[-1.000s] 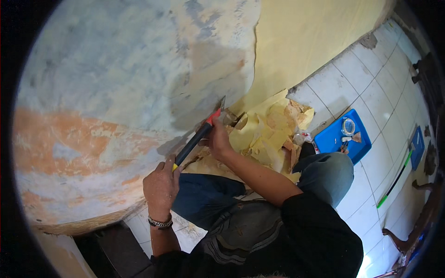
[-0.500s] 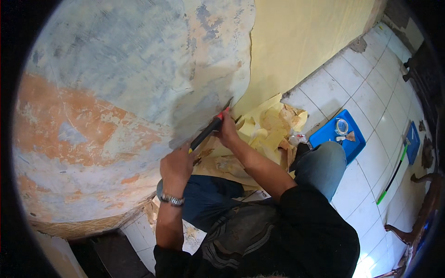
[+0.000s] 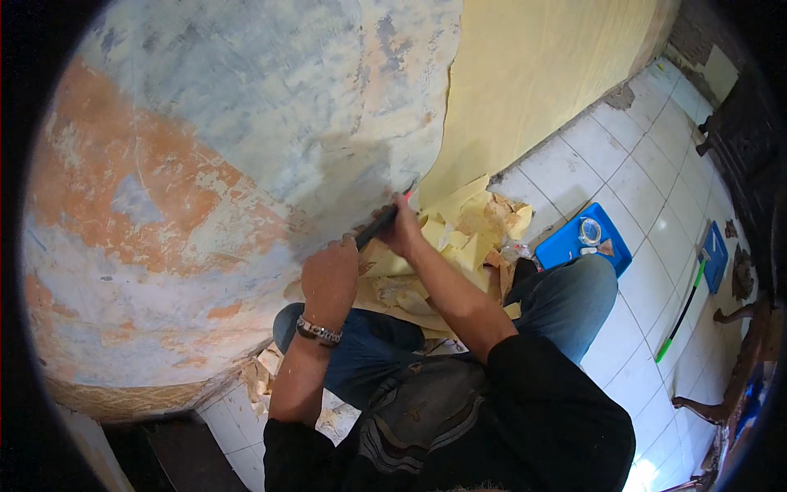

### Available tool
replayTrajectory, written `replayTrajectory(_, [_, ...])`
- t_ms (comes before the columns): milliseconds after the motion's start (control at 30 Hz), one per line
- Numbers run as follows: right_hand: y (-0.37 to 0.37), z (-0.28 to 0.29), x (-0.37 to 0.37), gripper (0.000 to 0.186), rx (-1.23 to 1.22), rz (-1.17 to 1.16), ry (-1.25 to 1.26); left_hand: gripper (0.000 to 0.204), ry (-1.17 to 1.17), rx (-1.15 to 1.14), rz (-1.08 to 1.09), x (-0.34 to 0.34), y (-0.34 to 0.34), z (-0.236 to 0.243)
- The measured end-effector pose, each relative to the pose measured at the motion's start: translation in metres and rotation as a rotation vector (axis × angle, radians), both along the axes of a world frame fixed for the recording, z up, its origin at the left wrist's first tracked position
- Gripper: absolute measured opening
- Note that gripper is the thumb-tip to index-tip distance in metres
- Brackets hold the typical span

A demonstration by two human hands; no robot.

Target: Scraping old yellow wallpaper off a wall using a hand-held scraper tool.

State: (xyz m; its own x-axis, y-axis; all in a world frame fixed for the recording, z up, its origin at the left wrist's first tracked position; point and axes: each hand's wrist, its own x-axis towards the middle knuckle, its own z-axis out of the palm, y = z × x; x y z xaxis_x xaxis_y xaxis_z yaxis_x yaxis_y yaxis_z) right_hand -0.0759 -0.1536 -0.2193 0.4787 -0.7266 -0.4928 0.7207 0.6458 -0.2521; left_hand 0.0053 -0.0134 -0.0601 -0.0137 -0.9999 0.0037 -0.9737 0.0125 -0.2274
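A long black-handled scraper with red near its head slants up against the wall. Its tip touches or nearly touches the patchy, stripped surface, close to the edge of the pale yellow wallpaper. My left hand is wrapped round the rear end of the handle. Closer to the head, my right hand grips the same tool. The blade is small in view and partly hidden. Crumpled, torn wallpaper lies on the floor just beyond my right forearm.
A blue tray holding a tape roll rests on the white tiles beside my right knee. Farther right lie a green-and-black pole and a blue flat piece. Dark carved furniture stands at the right edge.
My left hand has shifted forward and right along with the handle, and the scraper is tilted slightly differently. The whole view has also shifted a little.
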Motion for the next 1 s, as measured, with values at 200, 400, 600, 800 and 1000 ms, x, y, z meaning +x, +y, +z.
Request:
replayTrajectory(200, [0.018,0.017,0.014,0.032,-0.057,-0.101,0.054,0.036,0.058,-0.069,-0.111,-0.011,0.022,0.033])
replayTrajectory(400, [0.023,0.032,0.018,0.030,-0.051,-0.126,-0.064,0.030,0.052,-0.090,-0.041,-0.012,0.024,0.043])
replayTrajectory(600, [0.000,0.003,0.016,0.030,-0.075,-0.221,-0.011,0.031,0.031,-0.072,-0.148,-0.016,-0.002,0.037])
replayTrajectory(800, [0.006,0.010,0.010,0.022,-0.020,-0.147,0.118,0.032,0.079,-0.073,-0.170,-0.004,-0.011,0.025])
replayTrajectory(1000, [-0.004,0.013,-0.002,0.019,-0.041,-0.128,0.115,0.032,0.109,-0.046,-0.120,-0.013,-0.021,0.023])
